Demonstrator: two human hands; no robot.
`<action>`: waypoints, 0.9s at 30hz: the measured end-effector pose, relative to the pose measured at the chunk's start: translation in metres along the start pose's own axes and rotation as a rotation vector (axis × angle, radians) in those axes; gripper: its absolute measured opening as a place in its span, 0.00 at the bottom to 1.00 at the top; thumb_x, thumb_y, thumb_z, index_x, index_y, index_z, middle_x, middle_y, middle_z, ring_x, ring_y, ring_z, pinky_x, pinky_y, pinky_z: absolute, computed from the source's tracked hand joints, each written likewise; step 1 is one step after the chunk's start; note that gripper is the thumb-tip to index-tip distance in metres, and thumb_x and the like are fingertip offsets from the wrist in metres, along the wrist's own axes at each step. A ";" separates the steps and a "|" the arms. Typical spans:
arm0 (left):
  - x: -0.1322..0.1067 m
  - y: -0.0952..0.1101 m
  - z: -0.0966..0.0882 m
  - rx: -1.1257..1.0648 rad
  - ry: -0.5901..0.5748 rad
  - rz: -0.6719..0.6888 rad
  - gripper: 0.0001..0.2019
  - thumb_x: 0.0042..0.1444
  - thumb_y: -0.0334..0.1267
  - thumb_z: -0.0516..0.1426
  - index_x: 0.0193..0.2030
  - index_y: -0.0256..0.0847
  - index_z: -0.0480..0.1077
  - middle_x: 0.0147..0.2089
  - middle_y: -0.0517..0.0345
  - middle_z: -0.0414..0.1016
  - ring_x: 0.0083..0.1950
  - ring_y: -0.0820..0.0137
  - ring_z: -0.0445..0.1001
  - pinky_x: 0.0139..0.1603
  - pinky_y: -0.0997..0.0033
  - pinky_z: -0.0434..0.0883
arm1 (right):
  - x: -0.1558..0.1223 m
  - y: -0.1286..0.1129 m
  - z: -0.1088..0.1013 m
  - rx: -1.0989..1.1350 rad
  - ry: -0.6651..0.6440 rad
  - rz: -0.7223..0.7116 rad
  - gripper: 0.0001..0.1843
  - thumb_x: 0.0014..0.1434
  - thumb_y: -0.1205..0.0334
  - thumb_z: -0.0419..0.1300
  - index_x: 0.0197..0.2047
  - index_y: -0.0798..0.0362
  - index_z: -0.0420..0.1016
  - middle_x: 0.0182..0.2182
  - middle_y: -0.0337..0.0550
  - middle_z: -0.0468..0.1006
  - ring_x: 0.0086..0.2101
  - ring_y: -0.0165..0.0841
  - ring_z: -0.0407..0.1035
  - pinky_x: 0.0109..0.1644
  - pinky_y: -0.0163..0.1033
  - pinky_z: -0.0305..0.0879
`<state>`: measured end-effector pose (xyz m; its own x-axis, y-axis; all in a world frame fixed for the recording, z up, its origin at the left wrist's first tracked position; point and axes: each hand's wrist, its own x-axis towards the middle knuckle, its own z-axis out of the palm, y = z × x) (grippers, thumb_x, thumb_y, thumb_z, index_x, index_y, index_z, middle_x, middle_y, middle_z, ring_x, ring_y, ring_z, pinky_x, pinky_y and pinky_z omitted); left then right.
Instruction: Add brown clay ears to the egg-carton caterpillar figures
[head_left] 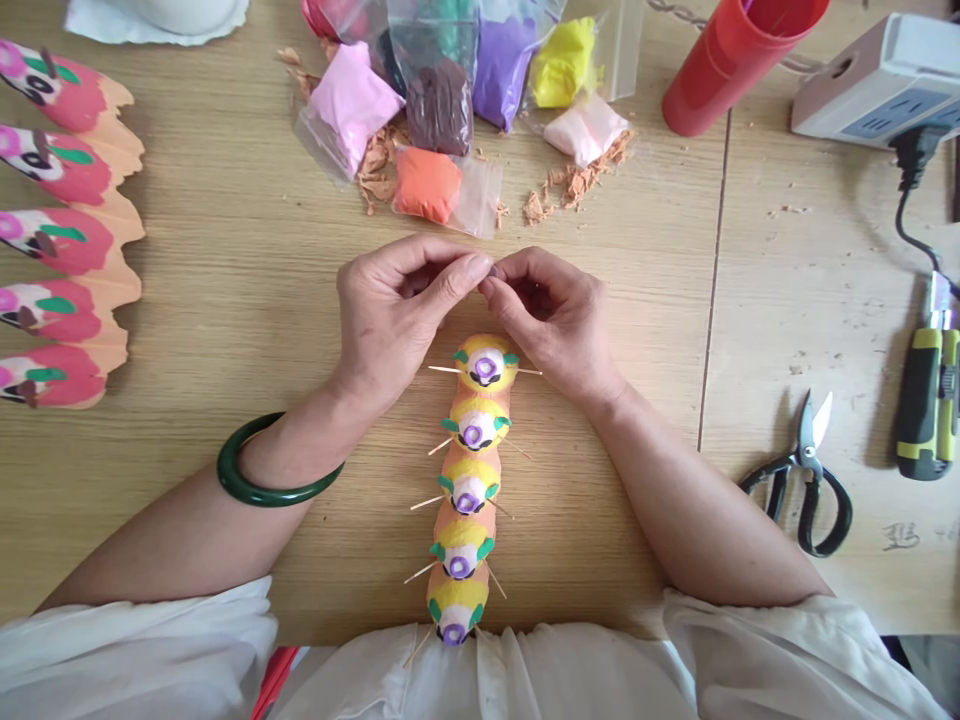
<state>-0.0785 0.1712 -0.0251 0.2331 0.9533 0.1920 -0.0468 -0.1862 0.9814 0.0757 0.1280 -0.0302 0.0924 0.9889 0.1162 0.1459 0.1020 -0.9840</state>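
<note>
Near the middle of the table, my left hand (397, 320) and my right hand (562, 325) meet fingertip to fingertip. Both pinch a tiny dark brown bit of clay (493, 271), mostly hidden by the fingers. Just below them lies a strip of several joined bumps (471, 430), which looks like egg carton. Each bump carries yellow and white clay, a purple ring, green side pieces and dark marks. Thin sticks (426, 504) poke out from both sides of the bumps. Behind my hands, a bag of dark brown clay (440, 110) lies among other bags.
Bags of purple clay (504, 65), pink clay (352, 105) and orange clay (427, 185) lie at the back among crumbs. Pink-painted carton strips (75, 255) are at left. On the right are a red cup (739, 65), a power strip (881, 85), pruning shears (806, 460) and a utility knife (928, 400).
</note>
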 end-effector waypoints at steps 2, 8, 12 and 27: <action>0.000 0.000 0.000 0.015 0.004 -0.005 0.07 0.59 0.47 0.71 0.34 0.49 0.84 0.31 0.62 0.81 0.32 0.72 0.76 0.34 0.67 0.74 | 0.000 0.000 0.000 0.005 0.003 -0.004 0.17 0.62 0.43 0.69 0.34 0.46 0.75 0.27 0.38 0.74 0.26 0.32 0.63 0.27 0.42 0.67; -0.002 0.000 -0.002 0.021 0.021 -0.004 0.07 0.60 0.46 0.70 0.37 0.48 0.85 0.28 0.63 0.79 0.22 0.78 0.63 0.23 0.70 0.62 | 0.000 0.002 0.000 0.002 -0.007 0.020 0.17 0.63 0.42 0.69 0.35 0.46 0.76 0.27 0.39 0.75 0.27 0.33 0.65 0.28 0.42 0.67; -0.002 0.000 0.000 0.009 0.009 -0.006 0.07 0.60 0.46 0.71 0.37 0.47 0.85 0.29 0.62 0.80 0.25 0.76 0.70 0.27 0.70 0.68 | 0.000 0.002 0.000 -0.020 -0.014 0.023 0.16 0.62 0.44 0.70 0.34 0.46 0.76 0.27 0.39 0.75 0.28 0.33 0.66 0.29 0.42 0.68; -0.003 -0.002 -0.002 0.045 -0.011 -0.011 0.13 0.62 0.52 0.68 0.37 0.45 0.83 0.28 0.60 0.76 0.32 0.73 0.76 0.34 0.70 0.74 | 0.000 0.001 0.000 -0.011 -0.015 -0.030 0.17 0.66 0.46 0.66 0.34 0.50 0.75 0.27 0.37 0.74 0.26 0.28 0.60 0.28 0.39 0.64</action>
<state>-0.0806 0.1690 -0.0276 0.2443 0.9527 0.1806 -0.0008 -0.1860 0.9825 0.0758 0.1277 -0.0310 0.0731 0.9869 0.1435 0.1590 0.1305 -0.9786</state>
